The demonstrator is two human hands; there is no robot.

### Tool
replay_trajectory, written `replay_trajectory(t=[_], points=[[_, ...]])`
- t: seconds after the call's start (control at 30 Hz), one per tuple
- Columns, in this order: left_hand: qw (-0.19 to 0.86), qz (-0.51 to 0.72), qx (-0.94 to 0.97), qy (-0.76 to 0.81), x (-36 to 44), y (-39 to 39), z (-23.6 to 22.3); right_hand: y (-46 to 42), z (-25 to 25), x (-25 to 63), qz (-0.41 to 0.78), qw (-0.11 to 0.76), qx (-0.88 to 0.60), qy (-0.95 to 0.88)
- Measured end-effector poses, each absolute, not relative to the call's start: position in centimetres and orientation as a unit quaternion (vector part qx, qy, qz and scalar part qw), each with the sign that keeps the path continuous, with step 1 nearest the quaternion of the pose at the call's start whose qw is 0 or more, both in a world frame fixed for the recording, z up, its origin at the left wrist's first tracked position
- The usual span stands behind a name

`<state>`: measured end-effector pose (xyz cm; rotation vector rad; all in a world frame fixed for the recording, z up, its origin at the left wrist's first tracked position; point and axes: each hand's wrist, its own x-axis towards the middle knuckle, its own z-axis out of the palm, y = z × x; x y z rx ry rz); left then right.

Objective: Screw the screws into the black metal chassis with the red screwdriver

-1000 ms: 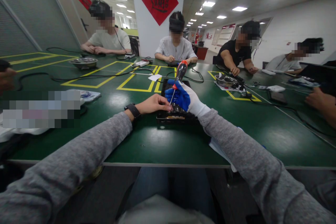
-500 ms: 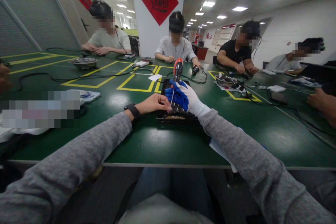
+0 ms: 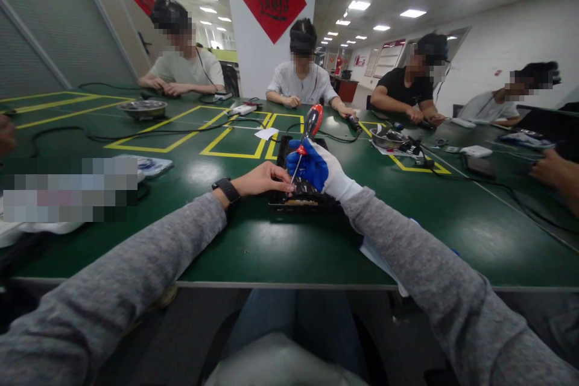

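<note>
A red-and-black screwdriver [image 3: 313, 121] is gripped by my right hand [image 3: 322, 170], which wears a white glove with blue-coated fingers. Its thin metal shaft slants down and left, the handle leaning to the right. Below it on the table is a black rectangular device or tray [image 3: 294, 207], with black and brownish parts inside. My bare left hand [image 3: 261, 180], a black watch on its wrist, has thumb and fingers pinched beside the screwdriver tip at the device's left side. What lies between those fingertips is too small to make out.
Yellow tape marks the green table [image 3: 217, 253]. A metal bowl [image 3: 143, 109] stands far left, another bowl [image 3: 388, 136] with dark parts right. A white paper scrap [image 3: 266, 134] and black cables lie beyond the device. Several co-workers sit around the table.
The screwdriver handle has tipped further to the right, and my gloved fingers have shifted on it. My left hand stays nearly in place. The co-worker opposite has moved a dark tool slightly right.
</note>
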<state>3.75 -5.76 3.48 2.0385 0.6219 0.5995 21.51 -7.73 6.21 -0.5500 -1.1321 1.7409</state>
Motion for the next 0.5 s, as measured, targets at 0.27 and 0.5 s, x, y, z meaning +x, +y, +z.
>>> replay_trajectory(t=[0.27, 0.5], points=[[0.439, 0.249, 0.823, 0.262, 3.86, -5.72, 3.32, -7.08, 5.75, 21.32, 0.673, 0.504, -0.231, -0.489], [0.432, 0.266, 0.82, 0.266, 3.99, -5.63, 3.0, -7.2, 5.6, 21.02, 0.636, 0.542, -0.232, -0.499]])
